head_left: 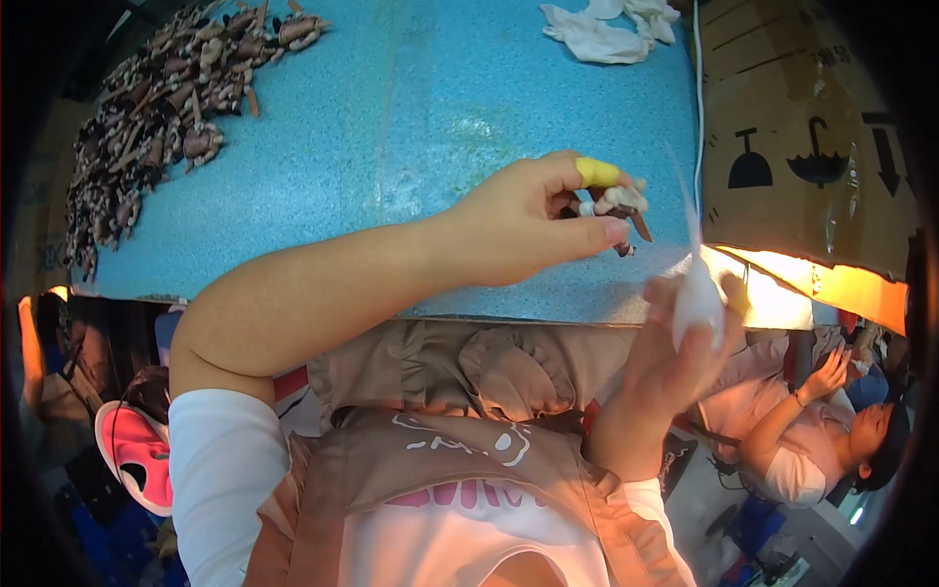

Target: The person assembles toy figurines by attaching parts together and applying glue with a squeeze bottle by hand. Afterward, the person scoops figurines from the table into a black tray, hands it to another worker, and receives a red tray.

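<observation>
My left hand (518,225) reaches across the table edge with its fingers closed on a small figurine (624,200). The figurine is cream and brown, with a flat brown piece sticking out below; the fingers hide part of it. Yellow wrapping covers one of the gripping fingers. To the right and nearer me, my right hand (665,362) is wrapped round a white squeeze bottle (698,298). Its long thin nozzle points up and away from me, beside the figurine and apart from it. Motion smears the right hand and the bottle.
A blue table (391,117) lies under my left hand. Many similar figurines (161,117) are heaped at the far left. Crumpled white tissue (611,37) lies at the far right. A white cable (697,108) and a cardboard box (792,78) border the right side. Another person (802,430) sits at the right.
</observation>
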A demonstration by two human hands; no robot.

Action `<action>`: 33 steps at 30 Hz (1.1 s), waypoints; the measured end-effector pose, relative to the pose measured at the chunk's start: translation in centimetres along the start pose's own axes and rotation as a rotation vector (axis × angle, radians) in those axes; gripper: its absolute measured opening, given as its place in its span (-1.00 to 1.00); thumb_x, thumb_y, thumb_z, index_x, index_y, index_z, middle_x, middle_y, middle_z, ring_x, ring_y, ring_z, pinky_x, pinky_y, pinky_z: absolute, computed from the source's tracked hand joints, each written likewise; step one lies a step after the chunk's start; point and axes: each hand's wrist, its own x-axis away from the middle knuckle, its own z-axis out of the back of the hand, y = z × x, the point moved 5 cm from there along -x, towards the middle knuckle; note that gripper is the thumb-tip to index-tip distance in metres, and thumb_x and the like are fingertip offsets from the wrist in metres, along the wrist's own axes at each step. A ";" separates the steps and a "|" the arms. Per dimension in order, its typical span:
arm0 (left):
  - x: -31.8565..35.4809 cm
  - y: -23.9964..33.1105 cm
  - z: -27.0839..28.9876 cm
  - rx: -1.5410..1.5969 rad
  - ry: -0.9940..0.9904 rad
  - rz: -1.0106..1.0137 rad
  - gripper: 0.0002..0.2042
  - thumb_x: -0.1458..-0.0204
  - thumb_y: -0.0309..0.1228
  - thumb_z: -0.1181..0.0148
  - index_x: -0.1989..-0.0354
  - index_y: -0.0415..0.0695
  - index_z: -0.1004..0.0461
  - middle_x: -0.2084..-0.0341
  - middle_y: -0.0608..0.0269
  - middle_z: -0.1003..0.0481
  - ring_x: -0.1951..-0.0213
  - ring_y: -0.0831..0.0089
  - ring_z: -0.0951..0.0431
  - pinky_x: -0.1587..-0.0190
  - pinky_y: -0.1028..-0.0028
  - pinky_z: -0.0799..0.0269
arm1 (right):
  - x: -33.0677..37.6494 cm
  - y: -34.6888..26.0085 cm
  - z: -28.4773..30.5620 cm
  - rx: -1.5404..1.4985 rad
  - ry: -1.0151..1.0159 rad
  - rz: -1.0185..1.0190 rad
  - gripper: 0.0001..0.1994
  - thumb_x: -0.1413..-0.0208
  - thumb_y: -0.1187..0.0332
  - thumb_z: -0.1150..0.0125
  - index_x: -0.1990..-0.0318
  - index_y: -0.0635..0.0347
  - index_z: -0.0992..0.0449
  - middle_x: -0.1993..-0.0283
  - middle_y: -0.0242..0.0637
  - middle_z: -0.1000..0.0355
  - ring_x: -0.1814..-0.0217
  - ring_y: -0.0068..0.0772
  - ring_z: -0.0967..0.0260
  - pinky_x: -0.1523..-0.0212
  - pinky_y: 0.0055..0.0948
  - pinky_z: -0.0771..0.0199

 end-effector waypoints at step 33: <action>1.6 2.4 -1.1 -0.728 0.061 -0.721 -0.72 0.21 -0.53 -0.15 0.23 -0.10 -0.46 0.37 0.22 -0.30 0.39 0.42 -0.42 0.35 0.53 -0.41 | 3.2 -5.9 -0.6 0.011 0.156 0.300 -0.71 0.16 0.41 -0.21 0.27 0.26 -0.29 0.50 -0.36 -0.17 0.54 -0.57 -0.03 0.53 -0.57 -0.07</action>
